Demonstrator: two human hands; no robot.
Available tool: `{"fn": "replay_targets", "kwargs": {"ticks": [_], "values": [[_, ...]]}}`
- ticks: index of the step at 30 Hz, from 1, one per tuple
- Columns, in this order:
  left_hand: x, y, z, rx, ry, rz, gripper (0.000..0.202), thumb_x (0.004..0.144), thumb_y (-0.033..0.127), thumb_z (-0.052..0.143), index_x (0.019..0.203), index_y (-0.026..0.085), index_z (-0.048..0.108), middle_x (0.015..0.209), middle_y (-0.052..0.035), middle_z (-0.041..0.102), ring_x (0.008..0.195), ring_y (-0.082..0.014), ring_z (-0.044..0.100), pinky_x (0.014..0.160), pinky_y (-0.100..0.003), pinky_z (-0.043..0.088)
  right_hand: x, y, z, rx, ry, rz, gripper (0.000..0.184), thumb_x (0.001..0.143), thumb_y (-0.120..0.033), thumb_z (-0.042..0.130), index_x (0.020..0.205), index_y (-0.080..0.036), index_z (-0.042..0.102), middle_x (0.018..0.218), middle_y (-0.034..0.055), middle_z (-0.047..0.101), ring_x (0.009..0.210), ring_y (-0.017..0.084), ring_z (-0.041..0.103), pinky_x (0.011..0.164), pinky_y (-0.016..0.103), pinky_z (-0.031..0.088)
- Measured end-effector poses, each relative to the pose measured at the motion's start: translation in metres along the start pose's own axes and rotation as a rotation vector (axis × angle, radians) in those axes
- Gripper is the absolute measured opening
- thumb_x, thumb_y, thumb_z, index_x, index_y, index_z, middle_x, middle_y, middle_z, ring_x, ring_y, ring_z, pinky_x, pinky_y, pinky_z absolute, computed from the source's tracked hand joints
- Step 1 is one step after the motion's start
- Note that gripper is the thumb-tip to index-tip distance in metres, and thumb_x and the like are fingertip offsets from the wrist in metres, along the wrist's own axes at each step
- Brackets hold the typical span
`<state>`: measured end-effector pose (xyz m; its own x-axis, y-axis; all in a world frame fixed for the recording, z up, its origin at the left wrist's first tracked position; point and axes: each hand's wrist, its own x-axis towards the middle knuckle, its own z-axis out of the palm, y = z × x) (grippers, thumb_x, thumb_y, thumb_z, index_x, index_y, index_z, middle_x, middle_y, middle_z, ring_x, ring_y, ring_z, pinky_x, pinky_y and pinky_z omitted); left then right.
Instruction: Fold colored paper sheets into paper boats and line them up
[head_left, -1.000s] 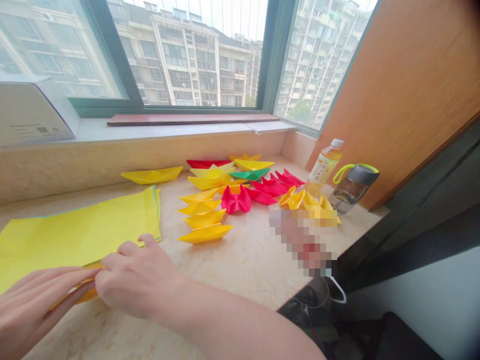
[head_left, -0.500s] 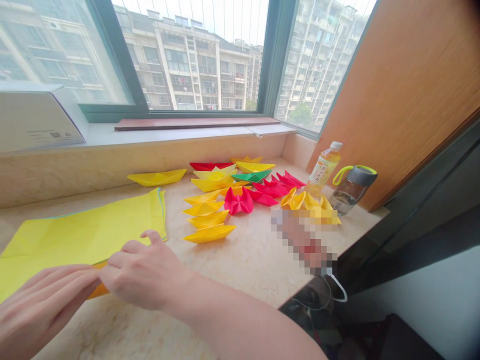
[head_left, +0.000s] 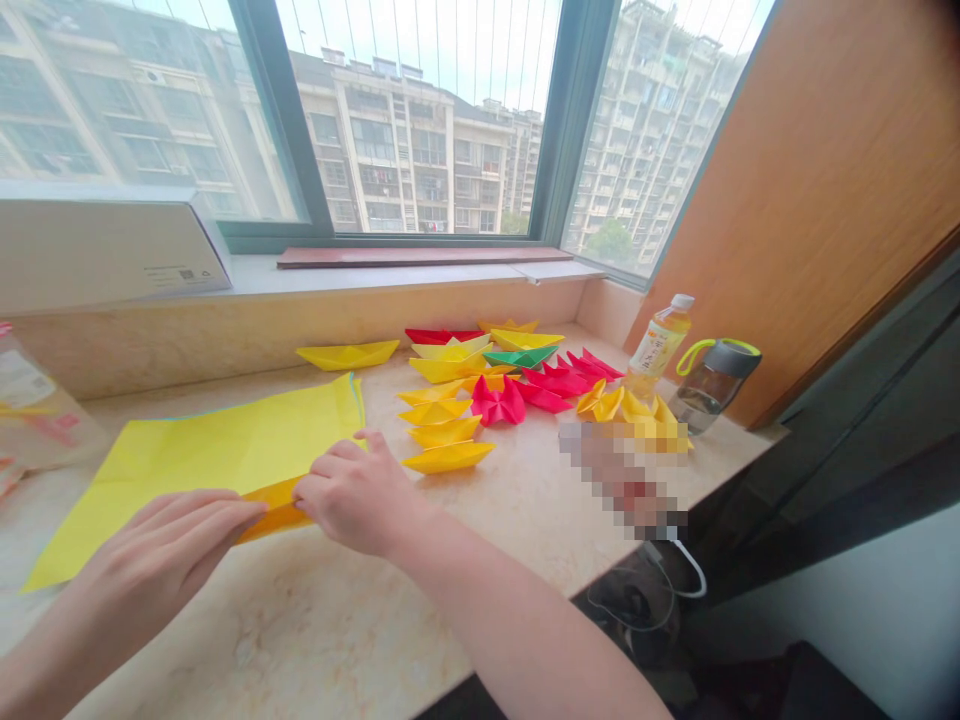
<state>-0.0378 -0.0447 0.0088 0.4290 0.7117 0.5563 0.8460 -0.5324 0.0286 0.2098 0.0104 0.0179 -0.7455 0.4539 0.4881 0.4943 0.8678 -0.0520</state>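
A narrow, folded strip of orange paper spans the gap between my hands, low over the stone counter. My left hand, its fingers pressed together, grips the strip's left part. On the other end my right hand pinches the paper, with one finger lifted away. Just behind them lies a stack of yellow paper sheets, partly covered by my hands. To the right of the sheets, several folded paper boats stand in a group, among them a yellow boat, a green boat and a pink folded piece.
A drink bottle and a dark-lidded water bottle stand at the right. A blurred-out object with a white cable lies near the counter's edge. On the sill sits a white box; a clear plastic bag is far left.
My hands have moved apart along the orange paper, so more of it shows between them. The view has turned left, bringing the plastic bag into sight.
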Motion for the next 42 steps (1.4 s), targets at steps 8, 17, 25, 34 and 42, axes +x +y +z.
{"fn": "replay_targets", "kwargs": {"ticks": [8,17,25,34,42], "values": [[0.008,0.006,-0.007,0.098,0.053,0.099,0.028,0.089,0.025,0.059,0.117,0.026,0.062,0.118,-0.0061,0.069,0.113,-0.0267,0.062,0.1,-0.043,0.048,0.0,0.007,0.006,0.068,0.061,0.092,0.02,0.097,-0.027,0.052,0.092,-0.023,0.07,0.091,0.0016,0.073,0.095,0.018,0.06,0.097,0.04,0.029],[0.002,-0.007,-0.004,0.01,0.045,-0.087,0.033,0.093,0.037,0.049,0.113,0.017,0.066,0.116,-0.0128,0.069,0.111,-0.0273,0.063,0.1,-0.043,0.048,-0.012,0.014,0.004,0.131,0.199,0.292,0.01,0.091,-0.023,0.063,0.09,-0.022,0.072,0.092,0.0014,0.075,0.095,0.018,0.063,0.094,0.035,0.031],[-0.01,-0.03,0.004,0.037,-0.147,-0.187,0.04,0.092,0.038,0.041,0.102,0.015,0.073,0.111,-0.0168,0.071,0.102,-0.0302,0.066,0.092,-0.043,0.05,-0.053,0.017,-0.042,-0.011,0.361,0.494,0.014,0.09,-0.02,0.059,0.096,-0.021,0.072,0.097,0.0054,0.075,0.094,0.021,0.065,0.09,0.035,0.036],[-0.013,-0.024,-0.002,0.015,-0.239,-0.248,0.039,0.091,0.043,0.044,0.096,0.019,0.073,0.103,-0.0146,0.071,0.097,-0.0276,0.065,0.088,-0.039,0.049,-0.18,0.037,-0.087,-0.549,0.129,0.903,0.02,0.091,-0.023,0.056,0.1,-0.02,0.073,0.096,0.009,0.074,0.092,0.025,0.064,0.079,0.036,0.034],[-0.014,-0.036,0.008,-0.046,-0.213,-0.27,0.046,0.093,0.045,0.035,0.1,0.017,0.071,0.112,-0.0169,0.069,0.104,-0.0305,0.064,0.094,-0.043,0.048,-0.16,0.033,-0.071,-0.504,-0.016,1.014,0.025,0.094,-0.02,0.05,0.086,-0.018,0.074,0.084,0.0101,0.073,0.085,0.023,0.065,0.078,0.036,0.032]]}}
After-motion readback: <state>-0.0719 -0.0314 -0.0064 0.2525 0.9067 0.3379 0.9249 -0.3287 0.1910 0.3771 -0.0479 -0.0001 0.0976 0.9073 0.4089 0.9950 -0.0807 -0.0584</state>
